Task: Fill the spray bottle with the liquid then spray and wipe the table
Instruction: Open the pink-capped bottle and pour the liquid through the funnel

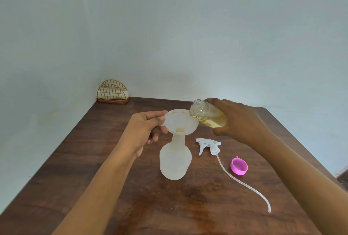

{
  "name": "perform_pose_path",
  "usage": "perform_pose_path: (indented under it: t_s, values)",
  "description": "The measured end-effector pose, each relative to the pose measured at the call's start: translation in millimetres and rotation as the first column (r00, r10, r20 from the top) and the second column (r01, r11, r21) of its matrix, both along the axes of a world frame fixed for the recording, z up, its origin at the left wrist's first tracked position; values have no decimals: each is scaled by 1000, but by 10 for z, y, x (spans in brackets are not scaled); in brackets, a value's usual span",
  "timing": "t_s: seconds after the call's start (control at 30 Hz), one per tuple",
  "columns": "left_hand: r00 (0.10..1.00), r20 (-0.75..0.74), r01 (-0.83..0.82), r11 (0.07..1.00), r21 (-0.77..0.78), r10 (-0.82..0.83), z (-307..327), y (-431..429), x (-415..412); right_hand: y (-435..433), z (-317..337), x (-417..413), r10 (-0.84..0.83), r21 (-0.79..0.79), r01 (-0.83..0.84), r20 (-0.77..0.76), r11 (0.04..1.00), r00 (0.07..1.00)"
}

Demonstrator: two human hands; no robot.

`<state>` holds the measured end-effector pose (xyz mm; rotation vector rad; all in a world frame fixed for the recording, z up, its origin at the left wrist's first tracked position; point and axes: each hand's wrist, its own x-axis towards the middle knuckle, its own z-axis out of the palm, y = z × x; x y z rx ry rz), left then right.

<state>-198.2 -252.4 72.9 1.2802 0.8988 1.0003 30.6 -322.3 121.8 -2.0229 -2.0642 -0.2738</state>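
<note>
A translucent white spray bottle [175, 161] stands upright in the middle of the brown wooden table [94, 187], with a white funnel [178, 121] in its neck. My left hand [145, 131] pinches the funnel's tab at its left rim. My right hand [235, 119] holds a clear bottle of yellow liquid [207, 114], tilted with its open mouth over the funnel's right rim. A little yellow liquid sits at the funnel's bottom. The white trigger spray head [207, 145] with its long tube lies on the table to the right of the spray bottle.
A pink cap [238, 166] lies on its side right of the spray head. A gold wire napkin holder [113, 91] stands at the table's far left corner against the pale wall. The table's edges run close on the left and right.
</note>
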Motion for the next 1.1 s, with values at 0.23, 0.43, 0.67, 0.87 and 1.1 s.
perform_pose_path:
  t_s: [0.23,0.43,0.67,0.87,1.1]
  values:
    - [1000,-8,1,1000,7,-1,25,-10,6,-8,31,3,3,-4,-3,40,1000,999]
    - [1000,-16,-1,1000,14,1,34,-8,6,-24,55,-1,1,-2,-1,70,1000,998]
    - [1000,-26,-6,1000,20,6,32,-22,6,-38,64,-3,-2,-14,4,100,1000,995]
    - [1000,-31,-5,999,32,6,38,-30,6,-36,56,11,3,-18,-1,84,1000,996]
    - [999,-32,-4,999,35,6,42,-26,2,-37,65,1,1,-9,0,101,1000,995]
